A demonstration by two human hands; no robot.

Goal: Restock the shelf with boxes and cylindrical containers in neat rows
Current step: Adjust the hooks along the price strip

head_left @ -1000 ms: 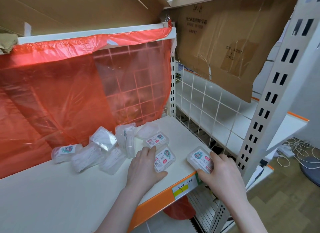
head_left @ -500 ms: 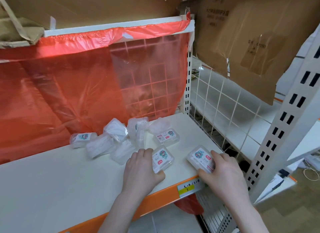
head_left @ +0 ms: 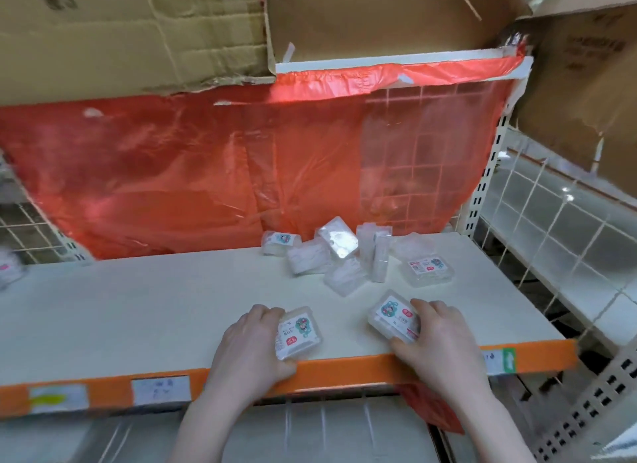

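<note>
Two small clear plastic boxes lie flat near the front edge of the cream shelf [head_left: 138,311], one under each hand. The left box [head_left: 299,331] shows a white label with a teal cartoon figure and a red patch; the left hand [head_left: 253,350] grips it from its left side, thumb at the near corner. The right box [head_left: 393,318] sits turned at an angle, with the same teal-and-red label; the right hand [head_left: 436,342] clasps it from the right. The print on both labels is too small to read.

Behind them, toward the back, a loose heap of the same boxes [head_left: 339,259] lies jumbled, some tilted or on edge, with whitish contents showing through the plastic. One labelled box [head_left: 427,269] lies flat at the heap's right.

The shelf's orange front strip [head_left: 344,369] carries price tags [head_left: 160,390] with blurred writing. Red plastic sheeting [head_left: 206,173] hangs behind, beneath cardboard cartons [head_left: 138,31].
</note>
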